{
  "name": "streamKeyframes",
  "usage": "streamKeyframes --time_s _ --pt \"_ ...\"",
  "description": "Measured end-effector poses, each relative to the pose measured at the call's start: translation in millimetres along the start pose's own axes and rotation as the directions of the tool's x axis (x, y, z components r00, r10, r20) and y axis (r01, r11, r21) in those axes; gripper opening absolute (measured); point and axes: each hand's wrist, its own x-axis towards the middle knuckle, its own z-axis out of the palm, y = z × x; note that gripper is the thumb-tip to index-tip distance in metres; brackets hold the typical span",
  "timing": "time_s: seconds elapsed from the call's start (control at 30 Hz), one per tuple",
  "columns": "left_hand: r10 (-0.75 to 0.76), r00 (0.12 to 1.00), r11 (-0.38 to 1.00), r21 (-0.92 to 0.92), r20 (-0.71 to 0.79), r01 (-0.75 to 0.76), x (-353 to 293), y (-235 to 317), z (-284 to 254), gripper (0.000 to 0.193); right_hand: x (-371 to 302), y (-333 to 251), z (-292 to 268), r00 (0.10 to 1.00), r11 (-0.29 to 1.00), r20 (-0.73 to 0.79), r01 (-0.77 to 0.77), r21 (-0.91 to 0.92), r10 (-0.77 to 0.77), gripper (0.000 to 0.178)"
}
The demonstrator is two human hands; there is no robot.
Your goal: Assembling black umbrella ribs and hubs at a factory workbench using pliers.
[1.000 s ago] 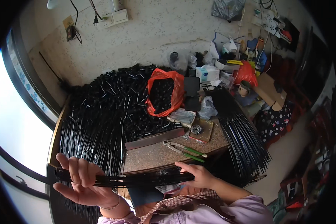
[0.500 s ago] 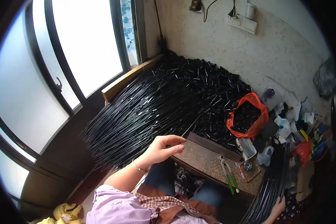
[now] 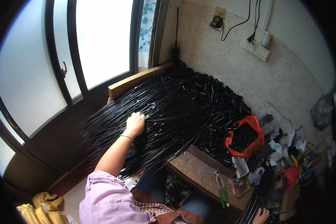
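Note:
My left hand (image 3: 135,124) rests on a broad heap of long, thin black rods (image 3: 119,108). Its fingers curl down, and whatever lies under them is hidden. At the lower right, my right hand (image 3: 261,216) closes on the edge of an upright bundle of black rods (image 3: 253,203). Beyond the long rods, short black tubes (image 3: 220,99) are piled against the wall. An open red plastic bag (image 3: 260,130) of small black pieces stands at the right of this pile.
A wooden board (image 3: 138,81) borders the heap beside the window. On the speckled bench (image 3: 192,168) lie green-handled pincers (image 3: 222,190) and a small tray (image 3: 240,189) of metal bits, behind them a dark raised strip (image 3: 212,161). Scraps and bags (image 3: 280,149) clutter the right. Yellow cloth (image 3: 44,209) lies lower left.
My left hand has moved from above the bench edge, up and left onto the heap of rods. My right hand stays at the bundle. The view has shifted slightly.

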Motion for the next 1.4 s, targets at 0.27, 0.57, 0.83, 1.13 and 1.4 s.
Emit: streamKeyframes --time_s 0.27,0.57,0.83,1.13,1.4 --pt "-0.080 0.996 0.975 -0.212 -0.048 0.068 24.4 -4.4 -39.3 0.020 18.4 -96.3 30.5 0.983 0.884 0.113 0.076 0.461 -0.144 0.019" --pt "0.023 0.995 0.974 -0.222 -0.096 -0.044 38.1 -1.0 -60.3 0.015 -8.9 -179.6 98.9 0.808 0.733 0.163 0.403 0.547 -0.566 0.026" --pt "0.058 0.998 0.325 -0.945 -0.033 -0.050 85.6 130.8 -170.9 0.015 -8.9 -162.6 106.0 0.853 0.752 0.227 0.252 0.609 -0.470 0.024" --pt "-0.001 0.999 -0.066 -0.997 -0.033 -0.033 51.2 289.0 -140.1 0.013 -12.2 -135.8 106.5 0.870 0.800 0.262 0.215 0.560 -0.417 0.023" --pt "0.338 0.935 -0.412 -0.910 -0.104 0.047 -11.9 316.1 -71.1 0.011 -12.1 -141.3 83.4 0.892 0.755 0.122 0.290 0.588 -0.436 0.022"
